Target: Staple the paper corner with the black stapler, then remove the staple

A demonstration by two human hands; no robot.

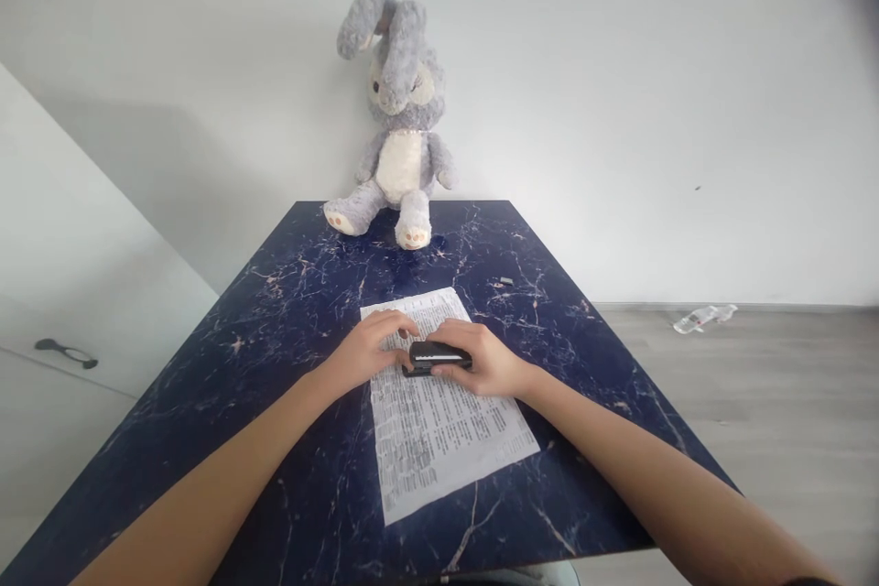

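A black stapler (439,355) lies over a printed sheet of paper (446,430), its front end pointing left. My right hand (481,357) is closed around the stapler's back part, fingers on top and thumb below. Beside the front end is my left hand (367,348), with its fingers curved and the thumb apart from them. The left thumb tip is at the stapler's nose; whether it presses on it I cannot tell. Dense text covers the sheet, which lies slightly turned on the table, partly hidden under both hands.
The dark blue marble-patterned table (288,494) narrows toward the wall. A grey plush rabbit (402,156) sits at its far edge. A small greyish piece (506,280) lies right of the paper. Clear plastic (704,319) is on the floor; a white cabinet (61,275) stands left.
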